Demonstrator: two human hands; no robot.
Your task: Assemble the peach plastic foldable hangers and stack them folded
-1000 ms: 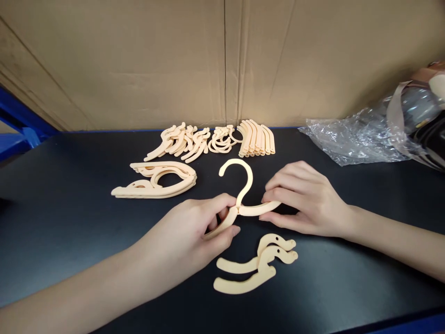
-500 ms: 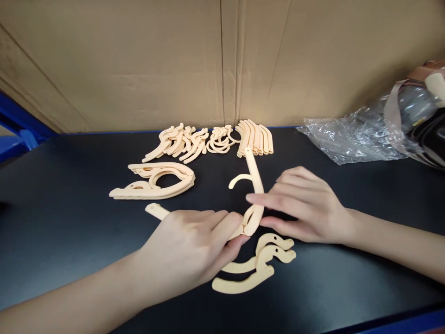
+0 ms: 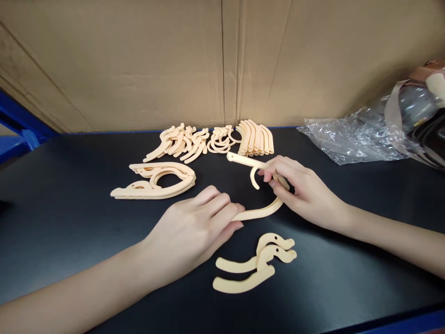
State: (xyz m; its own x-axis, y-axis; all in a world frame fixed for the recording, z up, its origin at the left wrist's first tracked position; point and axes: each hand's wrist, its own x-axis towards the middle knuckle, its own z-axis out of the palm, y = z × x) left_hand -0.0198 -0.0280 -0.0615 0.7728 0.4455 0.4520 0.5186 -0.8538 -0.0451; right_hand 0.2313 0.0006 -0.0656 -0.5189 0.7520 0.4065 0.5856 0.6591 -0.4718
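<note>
No text, label, brand, number or sign readable from where I stand.

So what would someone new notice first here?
The left hand and right hand hold a cream, curved, plastic-looking hanger at the centre. Behind, more cream curved pieces lie along the far edge of the flat black tabletop. Crumpled clear plastic wrapping lies at the far right.
</note>
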